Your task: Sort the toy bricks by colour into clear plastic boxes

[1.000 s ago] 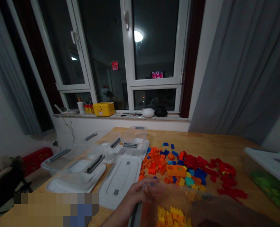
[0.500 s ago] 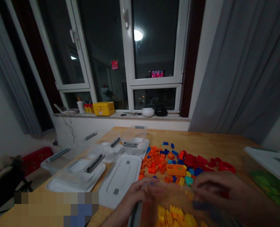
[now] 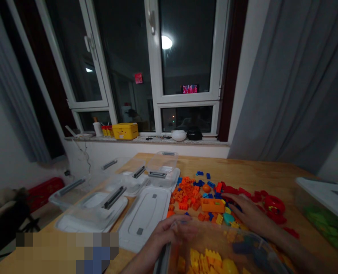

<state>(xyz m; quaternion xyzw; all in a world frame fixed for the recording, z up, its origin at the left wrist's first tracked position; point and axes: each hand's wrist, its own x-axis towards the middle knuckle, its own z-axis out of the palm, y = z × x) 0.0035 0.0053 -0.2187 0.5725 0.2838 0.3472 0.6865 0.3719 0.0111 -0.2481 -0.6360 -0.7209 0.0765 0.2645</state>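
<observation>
My left hand (image 3: 169, 232) grips the far left edge of a clear plastic bin (image 3: 260, 238), its fingers curled over the rim. Several yellow building bricks (image 3: 205, 260) lie inside the bin. Beyond it, my right hand (image 3: 243, 209) reaches over the loose pile with fingers stretched out and apart, holding nothing that I can see. Its fingertips are among blue bricks (image 3: 233, 208) and yellow ones, close to an orange block (image 3: 213, 205) and a teal piece (image 3: 228, 218). Orange bricks (image 3: 186, 192) are heaped to the left, and red pieces (image 3: 274, 205) lie to the right.
Clear bins with grey latches (image 3: 114, 197) and white lids (image 3: 146, 217) cover the table's left side. A lidded bin of green bricks (image 3: 322, 224) stands at the right edge. On the windowsill behind are a yellow box (image 3: 125, 131), a white bowl (image 3: 178, 135) and a black one (image 3: 194, 134).
My right hand has moved from above the bin's right side, forward and down to the brick pile, and its fingers have opened. The left hand stays on the bin.
</observation>
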